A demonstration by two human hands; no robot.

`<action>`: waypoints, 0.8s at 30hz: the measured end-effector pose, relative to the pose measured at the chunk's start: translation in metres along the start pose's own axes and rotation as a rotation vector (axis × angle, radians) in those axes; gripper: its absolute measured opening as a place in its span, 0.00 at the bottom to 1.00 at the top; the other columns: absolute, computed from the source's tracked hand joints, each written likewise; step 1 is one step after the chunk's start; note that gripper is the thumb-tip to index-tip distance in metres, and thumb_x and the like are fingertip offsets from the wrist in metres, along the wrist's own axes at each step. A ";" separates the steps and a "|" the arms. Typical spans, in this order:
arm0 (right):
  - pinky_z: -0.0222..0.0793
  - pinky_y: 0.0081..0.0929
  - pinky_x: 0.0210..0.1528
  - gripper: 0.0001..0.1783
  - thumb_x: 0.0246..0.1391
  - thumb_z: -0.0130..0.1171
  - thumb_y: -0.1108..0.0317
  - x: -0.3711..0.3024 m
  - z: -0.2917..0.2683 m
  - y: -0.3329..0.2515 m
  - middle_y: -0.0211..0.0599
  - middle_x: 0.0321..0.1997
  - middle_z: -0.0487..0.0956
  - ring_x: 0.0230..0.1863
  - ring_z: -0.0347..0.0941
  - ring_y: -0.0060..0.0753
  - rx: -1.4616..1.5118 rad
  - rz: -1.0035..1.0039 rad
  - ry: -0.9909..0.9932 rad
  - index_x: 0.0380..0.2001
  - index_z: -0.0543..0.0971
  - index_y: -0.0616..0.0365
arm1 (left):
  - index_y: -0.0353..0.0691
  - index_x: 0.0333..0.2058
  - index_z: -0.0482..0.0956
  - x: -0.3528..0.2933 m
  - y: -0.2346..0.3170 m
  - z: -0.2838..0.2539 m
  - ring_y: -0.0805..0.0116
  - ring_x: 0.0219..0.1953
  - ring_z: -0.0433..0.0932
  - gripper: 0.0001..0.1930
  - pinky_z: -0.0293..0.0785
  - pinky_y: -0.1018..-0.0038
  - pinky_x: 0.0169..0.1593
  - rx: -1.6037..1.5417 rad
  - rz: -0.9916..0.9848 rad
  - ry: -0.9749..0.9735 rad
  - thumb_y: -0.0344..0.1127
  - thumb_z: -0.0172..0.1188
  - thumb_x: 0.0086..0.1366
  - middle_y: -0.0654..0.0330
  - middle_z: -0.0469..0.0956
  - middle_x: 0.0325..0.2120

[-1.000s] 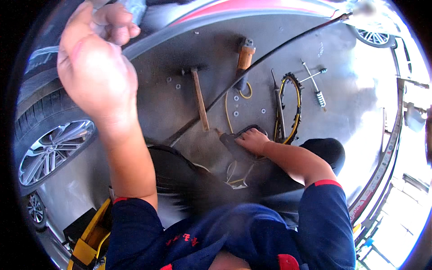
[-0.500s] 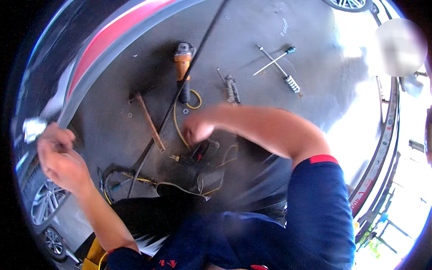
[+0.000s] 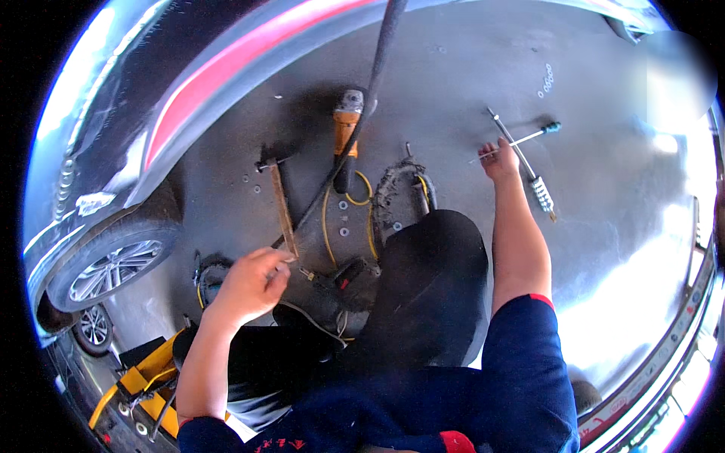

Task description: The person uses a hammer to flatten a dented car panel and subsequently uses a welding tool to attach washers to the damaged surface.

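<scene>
My right hand (image 3: 501, 161) reaches far out over the floor. Its fingers are closed round the thin shaft of a screwdriver (image 3: 553, 127) with a teal handle, near the tip. That shaft crosses a metal rod tool (image 3: 542, 195) with a ribbed silver grip. Nearer to me, my left hand (image 3: 251, 284) is half curled, thumb and fingertips close together. Something small and pale shows at its fingertips; I cannot make out what. Just beyond them is the handle end of a hammer (image 3: 281, 200), which lies on the floor.
An orange angle grinder (image 3: 347, 132) lies ahead with a yellow cord. A dark bar or cable (image 3: 384, 53) slants across the view. A car body with a red stripe (image 3: 226, 72) and a wheel (image 3: 121, 272) stand on the left. Several washers (image 3: 343, 232) are scattered about.
My right hand has swung out to the right and taken hold of the screwdriver. My left hand has come away from the left side towards the hammer handle. The view has shifted.
</scene>
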State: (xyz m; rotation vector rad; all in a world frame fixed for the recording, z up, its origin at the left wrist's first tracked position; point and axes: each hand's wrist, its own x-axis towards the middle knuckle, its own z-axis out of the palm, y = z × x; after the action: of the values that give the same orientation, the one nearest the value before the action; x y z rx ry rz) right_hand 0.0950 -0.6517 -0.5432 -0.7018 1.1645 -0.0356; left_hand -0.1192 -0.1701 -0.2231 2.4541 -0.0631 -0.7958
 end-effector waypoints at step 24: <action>0.80 0.36 0.51 0.13 0.74 0.50 0.64 -0.530 0.129 0.096 0.43 0.44 0.82 0.45 0.82 0.38 -0.134 -0.361 -1.552 0.52 0.75 0.61 | 0.36 0.45 0.77 -0.052 0.027 -0.095 0.47 0.39 0.81 0.15 0.79 0.55 0.42 0.086 0.514 0.793 0.33 0.63 0.60 0.50 0.79 0.37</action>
State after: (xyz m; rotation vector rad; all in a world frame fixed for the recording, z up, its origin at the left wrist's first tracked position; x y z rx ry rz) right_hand -0.0488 -0.3146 -0.1280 -0.7702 -0.4506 0.2505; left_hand -0.1059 -0.1351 -0.1177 2.4848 -0.4094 0.4122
